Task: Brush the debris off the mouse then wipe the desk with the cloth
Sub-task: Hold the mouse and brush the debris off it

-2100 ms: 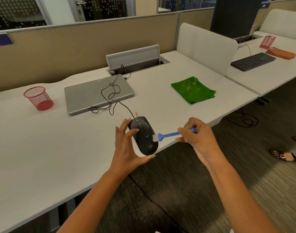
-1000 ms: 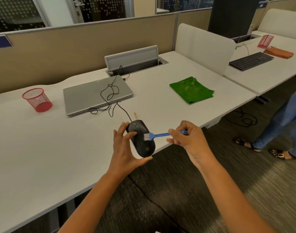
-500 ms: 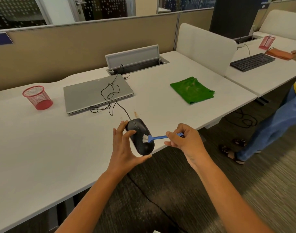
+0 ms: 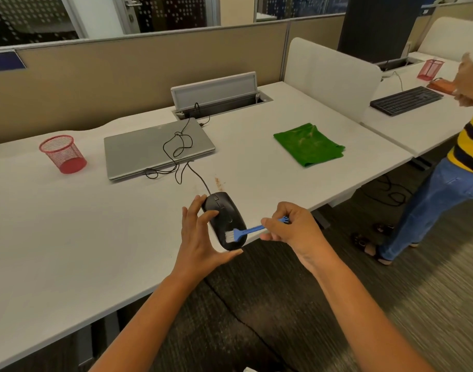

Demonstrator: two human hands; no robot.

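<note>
Head view, one scene. Item: black wired mouse (image 4: 224,218), held over the near edge of the white table (image 4: 69,237), long axis running near to far; its cord (image 4: 176,154) trails far-left across a closed grey laptop (image 4: 154,149) towards an open cable hatch (image 4: 219,100). Left hand (image 4: 200,242): grip on the mouse, thumb under its near end, fingers spread along its left side. Right hand (image 4: 291,232): grip closed round the handle of a small blue brush (image 4: 246,232), pinched between thumb and forefinger; the white bristles lie on the near right part of the mouse. Item: patch of brown debris (image 4: 218,183) on the table, just beyond the mouse. Item: green cloth (image 4: 309,145), flat on the table, far right of the mouse, well apart from both hands. Item: red mesh cup (image 4: 63,154), upright, far left, beside the laptop. Neighbouring table, far right: black keyboard (image 4: 407,100), a second red mesh cup (image 4: 430,69). At the right edge stands another person (image 4: 444,189) in blue jeans and a yellow striped top.
</note>
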